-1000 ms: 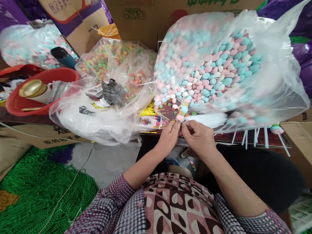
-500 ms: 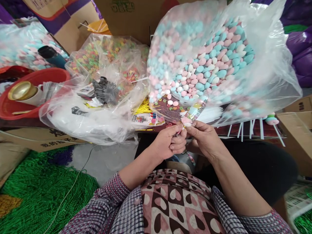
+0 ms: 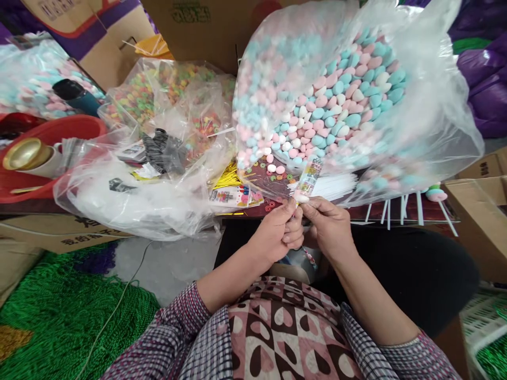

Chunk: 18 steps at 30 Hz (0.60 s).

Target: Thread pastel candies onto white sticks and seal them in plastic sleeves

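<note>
Both hands pinch the base of a small wrapped candy packet (image 3: 308, 179): left hand (image 3: 277, 232) and right hand (image 3: 327, 227) closed on it, fingertips touching. This looks like the sealing step; next calls for a firm twist. Just beyond lie white sticks (image 3: 336, 186), farther the pastel candy bag (image 3: 336, 100).

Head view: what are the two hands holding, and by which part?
Both the left hand and right hand pinch a small clear printed candy sleeve at its lower end; its upper end stands free.
</note>
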Each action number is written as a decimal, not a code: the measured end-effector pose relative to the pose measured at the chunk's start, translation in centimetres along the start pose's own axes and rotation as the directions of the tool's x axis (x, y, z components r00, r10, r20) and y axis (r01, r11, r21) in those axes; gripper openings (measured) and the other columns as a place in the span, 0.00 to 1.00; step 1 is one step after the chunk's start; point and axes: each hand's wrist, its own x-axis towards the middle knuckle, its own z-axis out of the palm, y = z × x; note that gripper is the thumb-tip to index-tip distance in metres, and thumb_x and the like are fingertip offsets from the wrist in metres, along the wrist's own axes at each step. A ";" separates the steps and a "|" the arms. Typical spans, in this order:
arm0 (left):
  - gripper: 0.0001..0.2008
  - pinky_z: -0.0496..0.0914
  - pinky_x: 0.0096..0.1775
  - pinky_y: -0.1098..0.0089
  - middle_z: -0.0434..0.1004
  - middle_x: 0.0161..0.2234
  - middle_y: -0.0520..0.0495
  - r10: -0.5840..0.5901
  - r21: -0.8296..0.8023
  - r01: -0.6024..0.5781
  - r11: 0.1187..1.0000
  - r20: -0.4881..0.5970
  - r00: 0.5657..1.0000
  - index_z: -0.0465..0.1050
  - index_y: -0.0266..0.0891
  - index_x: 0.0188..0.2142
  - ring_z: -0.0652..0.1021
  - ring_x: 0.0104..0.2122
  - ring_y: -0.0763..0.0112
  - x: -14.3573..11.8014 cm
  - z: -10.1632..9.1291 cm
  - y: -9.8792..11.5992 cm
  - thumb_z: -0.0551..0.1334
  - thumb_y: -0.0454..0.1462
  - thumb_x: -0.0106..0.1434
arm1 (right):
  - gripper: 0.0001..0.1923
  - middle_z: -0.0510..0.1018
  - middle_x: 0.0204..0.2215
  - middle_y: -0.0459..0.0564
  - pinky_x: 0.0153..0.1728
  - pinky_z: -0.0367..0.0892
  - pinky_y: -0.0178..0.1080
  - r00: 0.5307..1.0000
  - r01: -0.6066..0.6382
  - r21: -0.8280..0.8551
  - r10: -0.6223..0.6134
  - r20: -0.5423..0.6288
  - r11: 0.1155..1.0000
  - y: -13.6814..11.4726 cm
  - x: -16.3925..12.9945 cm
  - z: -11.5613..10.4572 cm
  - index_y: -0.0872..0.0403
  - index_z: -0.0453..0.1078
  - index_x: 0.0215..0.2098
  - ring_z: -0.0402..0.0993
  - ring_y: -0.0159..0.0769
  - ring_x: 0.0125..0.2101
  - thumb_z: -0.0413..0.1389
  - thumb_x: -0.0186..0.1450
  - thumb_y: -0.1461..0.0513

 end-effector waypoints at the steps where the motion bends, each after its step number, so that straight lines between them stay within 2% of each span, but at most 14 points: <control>1: 0.19 0.48 0.15 0.80 0.47 0.12 0.62 0.044 0.027 -0.043 0.999 -0.046 0.998 0.61 0.38 0.25 0.50 0.10 0.83 0.3 0.1 -0.1 0.59 0.48 0.66 | 0.06 0.82 0.31 0.47 0.42 0.72 0.44 0.996 0.081 -0.079 -0.084 -0.034 0.994 0.0 -0.1 0.2 0.49 0.78 0.29 0.78 0.38 0.34 0.65 0.58 0.56; 3: 0.20 0.48 0.15 0.80 0.49 0.12 0.62 0.127 0.089 -0.119 0.989 -0.093 0.988 0.61 0.38 0.25 0.51 0.10 0.84 0.8 0.0 -0.3 0.60 0.50 0.64 | 0.04 0.82 0.32 0.47 0.43 0.72 0.45 0.969 0.228 -0.217 -0.244 -0.048 0.949 -0.2 -0.3 0.3 0.49 0.77 0.29 0.77 0.39 0.36 0.63 0.60 0.57; 5: 0.21 0.48 0.14 0.79 0.50 0.12 0.63 0.200 0.173 -0.181 0.968 -0.099 0.975 0.61 0.39 0.26 0.52 0.10 0.84 1.3 -0.5 -0.4 0.62 0.52 0.61 | 0.03 0.82 0.32 0.47 0.44 0.71 0.45 0.939 0.327 -0.288 -0.345 -0.011 0.900 -0.5 -0.3 0.1 0.48 0.77 0.29 0.77 0.40 0.37 0.62 0.61 0.59; 9: 0.24 0.52 0.16 0.77 0.52 0.13 0.62 0.290 0.389 -0.260 0.884 -0.017 0.957 0.63 0.39 0.26 0.54 0.12 0.83 1.7 -1.9 -0.8 0.63 0.57 0.58 | 0.04 0.80 0.32 0.47 0.42 0.71 0.43 0.931 0.362 -0.376 -0.348 0.107 0.853 -1.4 -0.1 -0.2 0.48 0.74 0.32 0.77 0.38 0.36 0.58 0.64 0.62; 11: 0.23 0.57 0.19 0.77 0.57 0.15 0.60 0.322 0.460 -0.294 0.838 0.020 0.947 0.64 0.39 0.27 0.59 0.14 0.81 1.6 -2.3 -0.9 0.62 0.56 0.59 | 0.04 0.79 0.31 0.47 0.40 0.71 0.41 0.928 0.369 -0.464 -0.346 0.138 0.805 -2.0 -0.1 -0.2 0.49 0.73 0.32 0.76 0.37 0.33 0.56 0.63 0.64; 13: 0.19 0.64 0.27 0.76 0.68 0.22 0.56 0.365 0.476 -0.339 0.811 0.039 0.930 0.68 0.39 0.32 0.68 0.22 0.79 1.5 -2.3 -0.8 0.62 0.53 0.62 | 0.06 0.78 0.29 0.47 0.37 0.70 0.39 0.911 0.401 -0.540 -0.384 0.151 0.740 -2.6 -0.2 0.0 0.50 0.71 0.30 0.75 0.36 0.31 0.55 0.62 0.66; 15: 0.15 0.68 0.39 0.74 0.77 0.34 0.51 0.398 0.436 -0.390 0.811 0.077 0.914 0.72 0.40 0.40 0.76 0.36 0.74 1.3 -1.9 -0.3 0.63 0.48 0.62 | 0.07 0.77 0.27 0.47 0.34 0.70 0.38 0.892 0.432 -0.583 -0.421 0.165 0.688 -3.1 -0.6 0.3 0.50 0.69 0.28 0.74 0.35 0.29 0.54 0.61 0.67; 17: 0.16 0.67 0.50 0.69 0.78 0.44 0.48 0.412 0.348 -0.432 0.832 0.135 0.901 0.73 0.42 0.47 0.75 0.49 0.68 1.0 -1.2 0.7 0.65 0.44 0.61 | 0.07 0.77 0.28 0.47 0.32 0.70 0.37 0.889 0.441 -0.583 -0.419 0.183 0.682 -3.4 -1.0 0.4 0.50 0.69 0.28 0.74 0.34 0.28 0.53 0.61 0.67; 18: 0.18 0.66 0.52 0.67 0.78 0.45 0.46 0.420 0.302 -0.451 0.840 0.165 0.892 0.74 0.42 0.49 0.74 0.51 0.65 0.7 -0.8 1.3 0.65 0.44 0.61 | 0.06 0.78 0.29 0.47 0.32 0.70 0.37 0.895 0.435 -0.571 -0.403 0.191 0.696 -3.5 -1.2 0.4 0.50 0.69 0.29 0.74 0.34 0.28 0.54 0.62 0.67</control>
